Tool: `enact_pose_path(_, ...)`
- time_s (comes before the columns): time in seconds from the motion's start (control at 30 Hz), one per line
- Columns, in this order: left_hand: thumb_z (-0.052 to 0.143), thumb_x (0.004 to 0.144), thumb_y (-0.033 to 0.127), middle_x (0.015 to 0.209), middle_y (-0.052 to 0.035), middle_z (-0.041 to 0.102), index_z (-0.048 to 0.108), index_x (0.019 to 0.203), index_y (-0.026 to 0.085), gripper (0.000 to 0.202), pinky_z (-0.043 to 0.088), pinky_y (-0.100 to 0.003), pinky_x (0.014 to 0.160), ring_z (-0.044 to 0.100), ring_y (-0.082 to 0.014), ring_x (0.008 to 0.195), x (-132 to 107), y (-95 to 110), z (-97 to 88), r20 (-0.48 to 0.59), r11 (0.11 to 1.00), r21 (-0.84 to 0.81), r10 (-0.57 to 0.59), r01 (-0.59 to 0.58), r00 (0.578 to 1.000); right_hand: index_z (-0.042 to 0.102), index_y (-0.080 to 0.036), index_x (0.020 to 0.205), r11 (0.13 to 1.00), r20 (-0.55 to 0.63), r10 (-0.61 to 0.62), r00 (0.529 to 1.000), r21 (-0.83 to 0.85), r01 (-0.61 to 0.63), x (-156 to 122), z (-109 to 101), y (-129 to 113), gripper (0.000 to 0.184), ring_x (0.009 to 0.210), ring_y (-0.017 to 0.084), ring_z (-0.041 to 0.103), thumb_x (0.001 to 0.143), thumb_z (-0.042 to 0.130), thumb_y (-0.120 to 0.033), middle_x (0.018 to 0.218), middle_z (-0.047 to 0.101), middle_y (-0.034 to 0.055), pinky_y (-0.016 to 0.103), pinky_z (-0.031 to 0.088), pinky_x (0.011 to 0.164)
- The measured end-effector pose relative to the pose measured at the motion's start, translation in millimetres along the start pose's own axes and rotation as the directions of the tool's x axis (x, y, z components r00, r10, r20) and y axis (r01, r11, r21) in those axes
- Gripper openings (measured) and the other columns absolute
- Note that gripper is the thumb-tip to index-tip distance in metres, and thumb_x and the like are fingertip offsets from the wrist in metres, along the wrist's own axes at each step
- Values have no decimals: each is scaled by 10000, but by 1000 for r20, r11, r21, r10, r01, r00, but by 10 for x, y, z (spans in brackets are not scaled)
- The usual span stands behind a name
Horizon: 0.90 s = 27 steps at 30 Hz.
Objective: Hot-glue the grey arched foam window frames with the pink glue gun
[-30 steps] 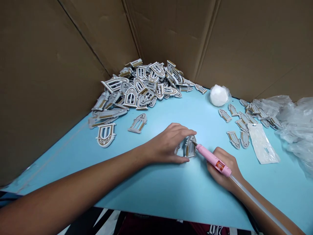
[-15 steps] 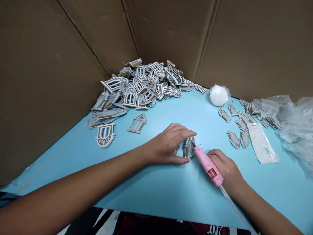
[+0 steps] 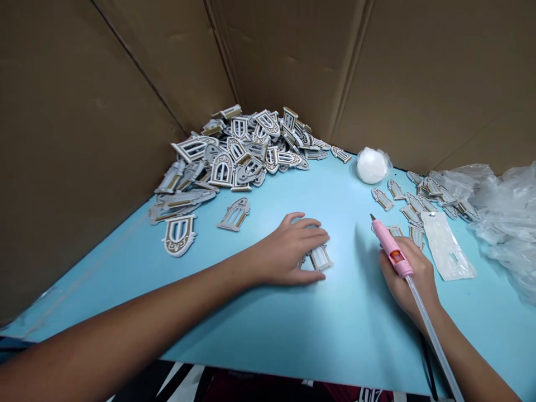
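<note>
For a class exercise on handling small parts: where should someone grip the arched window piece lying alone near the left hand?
Probably pinch the arched window piece by its outer frame from above, on the side toward the left hand: it lies flat on the blue table, apart from the pile.

**Loads of open bench here, right side's the tight bit**

Bare blue bench [image 3: 293,335] runs between the left hand [image 3: 288,251] and right hand [image 3: 408,279] and on toward the back. A heap of window-shaped pieces [image 3: 234,156] blocks back left, cardboard walls [image 3: 84,139] box it in, and loose pieces [image 3: 412,204] plus plastic wrap [image 3: 511,223] crowd the right.
</note>
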State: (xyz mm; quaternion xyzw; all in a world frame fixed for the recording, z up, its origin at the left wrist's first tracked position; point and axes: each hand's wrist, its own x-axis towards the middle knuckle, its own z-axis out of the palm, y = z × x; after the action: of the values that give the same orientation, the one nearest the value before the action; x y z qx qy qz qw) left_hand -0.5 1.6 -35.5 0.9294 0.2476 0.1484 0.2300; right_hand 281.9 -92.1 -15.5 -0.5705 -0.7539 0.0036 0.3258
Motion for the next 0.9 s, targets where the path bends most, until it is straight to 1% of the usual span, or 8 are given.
enact_pose_path(0.17, 386, 1034, 451, 1132, -123, 770, 707, 1079, 181, 423, 343, -565, 1049, 649, -336, 1150, -18, -156, -222, -193, 953, 78, -274, 293, 942, 602, -218, 980, 1000, -2, 12, 1000, 4, -12, 4, 8, 33, 72, 829, 212, 660, 948, 558, -170, 906, 687, 63, 328, 520, 716)
enact_pose_path(0.27, 465, 991, 437, 1169, -108, 758, 700, 1171, 190, 385, 377, -515, 1043, 642, -322, 1159, -52, -175, -265, -138, 972, 41, -223, 230, 965, 609, -217, 978, 1000, -17, 5, 1000, -10, -5, 8, 12, 38, 86, 816, 213, 662, 931, 566, -159, 905, 694, 62, 327, 519, 702)
enact_pose_path(0.37, 589, 888, 386, 1370, -129, 662, 565, 1423, 169, 578, 362, -482, 1104, 560, -333, 1297, -79, -80, -172, -9, 995, -39, -93, 93, 996, 617, -219, 974, 1000, -23, 1, 1000, -23, -1, 13, 20, 31, 94, 804, 216, 669, 921, 572, -156, 900, 698, 60, 329, 521, 690)
enact_pose_path(0.47, 597, 808, 245, 1419, -120, 618, 470, 1507, 183, 714, 351, -455, 1112, 518, -324, 1330, -81, 14, -44, 71, 997, -69, -32, 37, 997, 619, -217, 977, 1000, -35, -17, 999, -25, 16, 14, 32, 25, 87, 806, 209, 670, 926, 574, -161, 904, 697, 57, 321, 524, 687)
enact_pose_path(0.6, 595, 877, 269, 1224, -107, 660, 602, 1369, 195, 497, 364, -440, 1034, 564, -303, 1174, -66, 23, -8, 54, 992, -25, -122, 124, 991, 618, -210, 992, 999, -31, -39, 999, -28, 38, 11, 34, 26, 79, 821, 196, 668, 944, 572, -166, 909, 699, 56, 301, 528, 694)
enact_pose_path(0.67, 660, 875, 355, 1200, -112, 635, 630, 1332, 185, 488, 360, -445, 1012, 553, -313, 1143, -62, 1, -40, 37, 986, 3, -167, 167, 985, 622, -206, 1003, 999, -25, -35, 999, -31, 34, 8, 32, 27, 82, 823, 192, 669, 947, 577, -169, 917, 702, 57, 295, 529, 696)
enact_pose_path(0.77, 698, 857, 345, 1205, -100, 612, 638, 1312, 195, 483, 353, -436, 995, 539, -308, 1134, -58, -21, -83, 46, 983, 14, -185, 185, 982, 623, -206, 1000, 999, -23, -29, 999, -32, 29, 3, 35, 27, 76, 816, 189, 671, 944, 586, -171, 916, 704, 54, 292, 527, 691)
enact_pose_path(0.9, 745, 862, 472, 1093, -76, 631, 664, 1129, 188, 398, 352, -434, 959, 548, -297, 1066, -42, 10, -75, 40, 964, 27, -267, 266, 963, 616, -208, 986, 1000, -17, -28, 999, -10, 28, -1, 55, 23, 64, 817, 185, 667, 954, 577, -169, 901, 694, 50, 289, 528, 701)
